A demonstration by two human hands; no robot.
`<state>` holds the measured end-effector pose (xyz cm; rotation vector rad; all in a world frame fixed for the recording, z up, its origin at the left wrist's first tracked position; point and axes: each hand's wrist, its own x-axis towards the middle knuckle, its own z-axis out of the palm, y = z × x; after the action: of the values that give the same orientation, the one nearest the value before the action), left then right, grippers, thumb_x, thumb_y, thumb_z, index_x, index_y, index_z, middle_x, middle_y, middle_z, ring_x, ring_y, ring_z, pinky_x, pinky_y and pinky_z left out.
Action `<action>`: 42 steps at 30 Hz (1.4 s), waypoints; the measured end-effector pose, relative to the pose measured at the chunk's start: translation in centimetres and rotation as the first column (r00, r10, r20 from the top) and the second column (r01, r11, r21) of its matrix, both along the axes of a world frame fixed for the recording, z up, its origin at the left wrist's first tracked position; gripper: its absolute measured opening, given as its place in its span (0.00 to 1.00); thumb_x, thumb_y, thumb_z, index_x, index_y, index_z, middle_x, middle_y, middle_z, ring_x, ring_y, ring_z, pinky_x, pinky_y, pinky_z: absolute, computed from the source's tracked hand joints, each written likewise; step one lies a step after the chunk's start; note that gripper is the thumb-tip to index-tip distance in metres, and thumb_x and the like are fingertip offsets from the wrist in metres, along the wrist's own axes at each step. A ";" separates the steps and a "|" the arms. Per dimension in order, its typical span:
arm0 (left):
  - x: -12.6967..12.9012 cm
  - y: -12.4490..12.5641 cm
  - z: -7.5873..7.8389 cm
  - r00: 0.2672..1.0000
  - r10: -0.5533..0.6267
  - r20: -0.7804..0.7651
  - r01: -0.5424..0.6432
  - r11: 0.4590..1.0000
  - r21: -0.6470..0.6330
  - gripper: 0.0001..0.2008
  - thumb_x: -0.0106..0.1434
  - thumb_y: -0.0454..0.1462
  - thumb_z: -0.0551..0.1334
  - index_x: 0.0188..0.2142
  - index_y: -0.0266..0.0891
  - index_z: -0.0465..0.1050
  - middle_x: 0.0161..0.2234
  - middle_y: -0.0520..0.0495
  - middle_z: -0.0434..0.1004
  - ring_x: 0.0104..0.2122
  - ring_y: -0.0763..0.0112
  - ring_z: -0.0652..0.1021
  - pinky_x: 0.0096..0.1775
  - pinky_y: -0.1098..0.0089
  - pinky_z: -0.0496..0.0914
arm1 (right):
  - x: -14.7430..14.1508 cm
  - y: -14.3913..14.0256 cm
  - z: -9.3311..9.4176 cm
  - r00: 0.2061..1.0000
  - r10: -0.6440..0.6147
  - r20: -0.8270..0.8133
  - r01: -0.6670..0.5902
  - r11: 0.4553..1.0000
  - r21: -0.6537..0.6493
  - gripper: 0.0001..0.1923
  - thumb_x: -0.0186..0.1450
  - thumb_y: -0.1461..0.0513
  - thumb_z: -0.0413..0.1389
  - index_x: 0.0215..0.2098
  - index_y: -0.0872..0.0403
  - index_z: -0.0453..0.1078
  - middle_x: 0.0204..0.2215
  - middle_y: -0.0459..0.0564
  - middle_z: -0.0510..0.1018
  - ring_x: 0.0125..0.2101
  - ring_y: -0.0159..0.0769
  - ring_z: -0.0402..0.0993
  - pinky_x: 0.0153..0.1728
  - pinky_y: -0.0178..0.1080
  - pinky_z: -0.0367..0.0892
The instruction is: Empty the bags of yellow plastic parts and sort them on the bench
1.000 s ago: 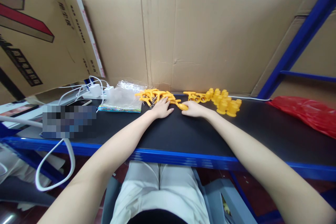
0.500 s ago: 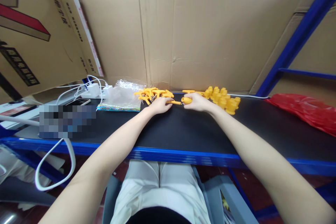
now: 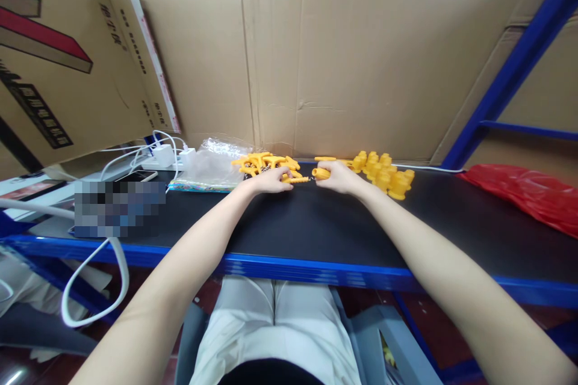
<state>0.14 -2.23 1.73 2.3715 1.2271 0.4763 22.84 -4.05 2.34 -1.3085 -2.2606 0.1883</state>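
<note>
My left hand (image 3: 271, 181) pinches a slim yellow plastic piece (image 3: 298, 180) with a ridged shaft pointing right. Facing it across a small gap, a hollow yellow plastic cylinder (image 3: 321, 174) is gripped by my right hand (image 3: 342, 177), its open end turned left. A short dark link, perhaps chain, shows between the two pieces. Beyond my left hand lies a pile of yellow T-shaped pieces (image 3: 257, 160) with metal chains among them. Several yellow flanged cylinders (image 3: 383, 175) stand to the right of my right hand, and another flat yellow piece (image 3: 326, 159) lies just behind it.
Clear plastic bags (image 3: 210, 165) lie left of the pile, near white chargers and cables (image 3: 163, 155). A red plastic bag (image 3: 526, 195) is at the right. Cardboard (image 3: 361, 66) walls the back of the black tabletop (image 3: 307, 228), which has a blue front edge (image 3: 311, 267).
My left hand has drawn slightly left and its fingers have shifted, showing more of the slim yellow piece. My right hand keeps its hold on the cylinder. The view has moved a little.
</note>
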 end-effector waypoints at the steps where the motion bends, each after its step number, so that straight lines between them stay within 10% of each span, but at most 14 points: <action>1: 0.0 -0.1 0.1 1.000 -0.005 -0.001 0.005 0.999 -0.037 0.10 0.54 0.42 0.60 0.34 0.39 0.66 0.24 0.53 0.70 0.25 0.73 0.72 0.28 0.73 0.63 | 0.0 0.0 0.0 1.000 0.000 -0.003 0.000 1.000 0.011 0.07 0.51 0.61 0.53 0.23 0.53 0.57 0.21 0.41 0.64 0.24 0.30 0.61 0.27 0.32 0.53; 12: 0.0 0.2 -0.2 0.989 -0.124 0.080 0.137 0.971 -0.194 0.11 0.57 0.43 0.56 0.32 0.37 0.69 0.24 0.50 0.73 0.21 0.77 0.69 0.22 0.75 0.61 | 0.3 0.8 -0.6 0.995 0.049 -0.089 -0.037 0.991 0.132 0.05 0.53 0.60 0.51 0.25 0.53 0.59 0.23 0.43 0.66 0.27 0.32 0.64 0.30 0.34 0.56; 20: -0.4 0.4 -0.4 0.983 0.177 -0.045 -0.160 0.953 0.257 0.14 0.50 0.39 0.61 0.38 0.40 0.69 0.30 0.48 0.74 0.32 0.65 0.74 0.34 0.67 0.66 | 0.4 0.7 -0.5 0.998 -0.045 0.043 0.044 0.999 0.022 0.05 0.55 0.61 0.53 0.25 0.53 0.61 0.23 0.44 0.69 0.26 0.32 0.65 0.29 0.34 0.57; 27: -0.9 0.4 -0.1 0.965 0.253 -0.061 -0.231 0.940 0.253 0.15 0.50 0.41 0.61 0.39 0.40 0.69 0.32 0.47 0.74 0.34 0.62 0.75 0.37 0.65 0.67 | 1.6 1.4 -0.8 0.932 -0.198 0.303 0.214 0.977 -0.021 0.04 0.56 0.61 0.55 0.25 0.53 0.65 0.26 0.50 0.73 0.29 0.38 0.68 0.29 0.37 0.58; 42: -0.5 0.2 -0.2 0.980 0.194 -0.048 -0.167 0.928 0.332 0.15 0.52 0.39 0.59 0.40 0.40 0.70 0.33 0.47 0.76 0.35 0.63 0.75 0.35 0.67 0.67 | 0.9 0.7 -0.6 0.934 -0.216 0.284 0.207 0.976 0.062 0.06 0.58 0.61 0.54 0.31 0.55 0.71 0.30 0.51 0.77 0.31 0.38 0.73 0.31 0.35 0.61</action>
<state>-0.38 -2.06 1.54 2.5818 1.5141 0.6973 23.75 -3.33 1.76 -1.6409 -2.3218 -0.1233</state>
